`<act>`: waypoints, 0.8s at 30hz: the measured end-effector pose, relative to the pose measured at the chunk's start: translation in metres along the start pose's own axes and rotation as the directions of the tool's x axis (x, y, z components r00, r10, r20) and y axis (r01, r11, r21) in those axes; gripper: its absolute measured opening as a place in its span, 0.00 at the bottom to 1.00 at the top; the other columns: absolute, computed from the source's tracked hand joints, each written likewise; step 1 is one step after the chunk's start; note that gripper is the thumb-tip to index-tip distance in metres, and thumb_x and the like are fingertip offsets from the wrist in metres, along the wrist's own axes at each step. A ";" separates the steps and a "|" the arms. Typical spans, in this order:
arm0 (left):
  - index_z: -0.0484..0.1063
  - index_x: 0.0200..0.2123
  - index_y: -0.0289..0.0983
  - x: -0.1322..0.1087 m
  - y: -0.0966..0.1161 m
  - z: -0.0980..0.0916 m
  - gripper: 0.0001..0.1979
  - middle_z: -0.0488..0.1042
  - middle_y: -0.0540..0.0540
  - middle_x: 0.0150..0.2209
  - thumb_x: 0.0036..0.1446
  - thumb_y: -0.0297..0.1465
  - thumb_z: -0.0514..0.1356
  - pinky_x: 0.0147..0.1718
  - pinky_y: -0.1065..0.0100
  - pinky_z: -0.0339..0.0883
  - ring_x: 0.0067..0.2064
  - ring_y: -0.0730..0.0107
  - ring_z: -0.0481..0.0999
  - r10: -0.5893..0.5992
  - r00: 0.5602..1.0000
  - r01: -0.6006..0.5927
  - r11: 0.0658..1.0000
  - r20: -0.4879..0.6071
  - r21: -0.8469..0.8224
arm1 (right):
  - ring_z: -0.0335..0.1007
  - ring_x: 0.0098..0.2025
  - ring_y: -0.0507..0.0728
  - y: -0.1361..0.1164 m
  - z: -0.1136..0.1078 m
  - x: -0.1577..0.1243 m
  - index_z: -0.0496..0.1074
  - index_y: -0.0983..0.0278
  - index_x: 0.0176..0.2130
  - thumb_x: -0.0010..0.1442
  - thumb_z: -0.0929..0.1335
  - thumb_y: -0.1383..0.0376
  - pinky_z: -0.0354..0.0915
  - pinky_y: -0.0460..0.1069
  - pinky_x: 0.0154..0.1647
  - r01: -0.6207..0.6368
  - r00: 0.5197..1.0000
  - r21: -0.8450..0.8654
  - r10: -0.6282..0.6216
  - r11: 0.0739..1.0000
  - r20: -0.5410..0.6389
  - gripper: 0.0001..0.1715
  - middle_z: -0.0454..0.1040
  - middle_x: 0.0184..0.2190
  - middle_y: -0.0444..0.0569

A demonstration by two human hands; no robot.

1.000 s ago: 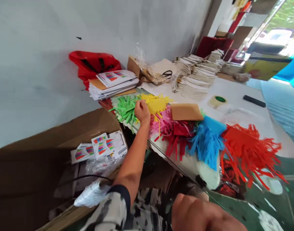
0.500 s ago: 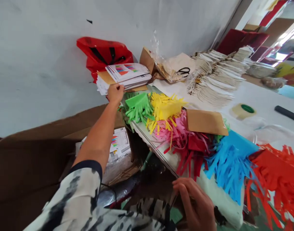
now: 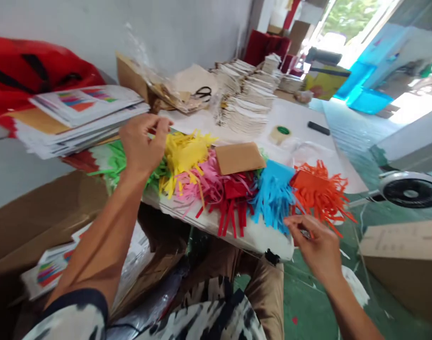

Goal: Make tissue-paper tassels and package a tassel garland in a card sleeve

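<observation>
The left hand [image 3: 143, 144] is above the leaf-green bundle of thin, crinkled strips [image 3: 114, 160], its thumb and index bent close with a narrow gap; whether they pinch anything, I cannot tell. Just to its right spreads the yellow bundle [image 3: 187, 148], a smooth flat top breaking into ragged fringe. The right hand [image 3: 318, 243] is by the front edge of the white-covered surface [image 3: 304, 111], fingertips drawn nearly together at the strip ends of the sky-blue fringed bundle [image 3: 275, 172]; a grip there cannot be made out.

Between yellow and blue lie a fluffy pink tangle of strips [image 3: 205, 177] and a dark red fringed bundle [image 3: 233, 189], partly under a stiff, flat brown rectangle [image 3: 240, 158]. An orange-red fringed bundle [image 3: 313, 184] flares beyond the blue. Behind, off-white sheets with uneven edges [image 3: 244, 111] are piled in layers.
</observation>
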State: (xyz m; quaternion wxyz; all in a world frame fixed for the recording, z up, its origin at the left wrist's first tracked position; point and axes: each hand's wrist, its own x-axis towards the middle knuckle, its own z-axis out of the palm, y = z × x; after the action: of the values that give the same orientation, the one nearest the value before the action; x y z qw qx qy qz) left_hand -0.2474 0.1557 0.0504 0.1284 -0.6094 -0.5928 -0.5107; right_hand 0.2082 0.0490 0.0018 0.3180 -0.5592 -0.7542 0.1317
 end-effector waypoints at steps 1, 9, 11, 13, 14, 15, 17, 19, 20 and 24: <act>0.82 0.39 0.35 -0.005 0.026 0.013 0.20 0.82 0.48 0.37 0.72 0.40 0.54 0.43 0.67 0.68 0.38 0.70 0.77 0.031 0.999 -0.028 0.996 0.033 -0.082 | 0.80 0.41 0.63 0.017 -0.014 0.008 0.80 0.54 0.40 0.69 0.69 0.51 0.72 0.58 0.46 -0.008 0.998 -0.091 0.003 0.996 -0.055 0.14 0.84 0.40 0.48; 0.82 0.38 0.39 -0.071 0.193 0.140 0.15 0.83 0.44 0.38 0.72 0.37 0.57 0.46 0.60 0.71 0.42 0.61 0.80 0.401 0.798 -0.123 0.839 0.449 -0.531 | 0.70 0.57 0.74 0.118 -0.055 0.109 0.73 0.66 0.59 0.68 0.66 0.56 0.66 0.63 0.54 -0.023 0.992 -0.625 -0.058 0.780 -0.108 0.26 0.74 0.59 0.66; 0.82 0.39 0.39 -0.084 0.213 0.167 0.15 0.83 0.43 0.39 0.72 0.36 0.57 0.47 0.60 0.71 0.44 0.60 0.80 0.465 0.728 -0.173 0.836 0.503 -0.521 | 0.69 0.59 0.75 0.132 -0.048 0.131 0.71 0.66 0.60 0.66 0.69 0.56 0.63 0.65 0.57 0.006 0.998 -0.616 -0.046 0.788 -0.049 0.28 0.72 0.61 0.67; 0.82 0.44 0.40 -0.093 0.223 0.190 0.11 0.83 0.42 0.45 0.71 0.34 0.59 0.50 0.59 0.71 0.51 0.58 0.79 0.542 0.645 -0.252 0.816 0.538 -0.521 | 0.71 0.56 0.73 0.143 -0.044 0.146 0.74 0.65 0.54 0.63 0.71 0.55 0.63 0.64 0.56 0.027 1.000 -0.563 -0.024 0.826 0.012 0.23 0.77 0.54 0.64; 0.81 0.46 0.40 -0.096 0.224 0.199 0.10 0.83 0.42 0.48 0.70 0.34 0.60 0.52 0.59 0.71 0.53 0.58 0.78 0.564 0.611 -0.281 0.810 0.556 -0.514 | 0.73 0.53 0.71 0.148 -0.044 0.151 0.74 0.64 0.50 0.62 0.72 0.56 0.63 0.62 0.55 0.036 0.999 -0.534 -0.019 0.844 0.038 0.20 0.78 0.50 0.62; 0.81 0.48 0.40 -0.098 0.223 0.207 0.10 0.82 0.42 0.49 0.69 0.34 0.61 0.53 0.59 0.71 0.55 0.57 0.77 0.573 0.586 -0.300 0.810 0.574 -0.503 | 0.74 0.50 0.69 0.153 -0.046 0.155 0.75 0.63 0.46 0.62 0.72 0.56 0.63 0.60 0.53 0.045 0.998 -0.510 -0.018 0.859 0.057 0.17 0.80 0.46 0.59; 0.80 0.49 0.38 -0.100 0.218 0.217 0.11 0.82 0.40 0.49 0.69 0.34 0.61 0.53 0.58 0.71 0.54 0.56 0.77 0.552 0.575 -0.305 0.829 0.604 -0.468 | 0.75 0.45 0.64 0.159 -0.053 0.160 0.74 0.62 0.43 0.62 0.72 0.56 0.63 0.56 0.51 0.070 0.996 -0.478 -0.033 0.875 0.086 0.14 0.80 0.41 0.54; 0.80 0.48 0.37 -0.100 0.213 0.222 0.11 0.82 0.40 0.48 0.71 0.34 0.60 0.52 0.58 0.71 0.53 0.56 0.78 0.517 0.603 -0.276 0.850 0.608 -0.449 | 0.76 0.43 0.62 0.161 -0.063 0.162 0.75 0.62 0.41 0.62 0.72 0.56 0.62 0.54 0.50 0.130 0.989 -0.432 -0.083 0.893 0.124 0.12 0.81 0.39 0.52; 0.80 0.48 0.37 -0.099 0.212 0.224 0.12 0.82 0.40 0.48 0.71 0.34 0.59 0.52 0.58 0.71 0.52 0.56 0.78 0.503 0.621 -0.254 0.855 0.601 -0.453 | 0.76 0.42 0.62 0.161 -0.067 0.162 0.76 0.62 0.39 0.63 0.71 0.56 0.62 0.54 0.50 0.160 0.984 -0.400 -0.112 0.903 0.140 0.12 0.81 0.39 0.52; 0.81 0.45 0.38 -0.097 0.219 0.231 0.11 0.83 0.42 0.46 0.71 0.33 0.58 0.53 0.58 0.70 0.50 0.58 0.78 0.438 0.693 -0.155 0.866 0.572 -0.476 | 0.77 0.39 0.60 0.160 -0.080 0.158 0.79 0.62 0.36 0.65 0.70 0.54 0.63 0.52 0.45 0.152 0.980 -0.230 -0.117 0.961 0.162 0.15 0.83 0.37 0.50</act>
State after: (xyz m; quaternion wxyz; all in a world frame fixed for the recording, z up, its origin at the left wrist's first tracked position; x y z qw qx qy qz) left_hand 0.0695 0.2167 -0.0290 -0.1327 -0.8522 -0.3756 -0.3393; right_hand 0.3526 0.2377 0.0270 0.1996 -0.5298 -0.8222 0.0581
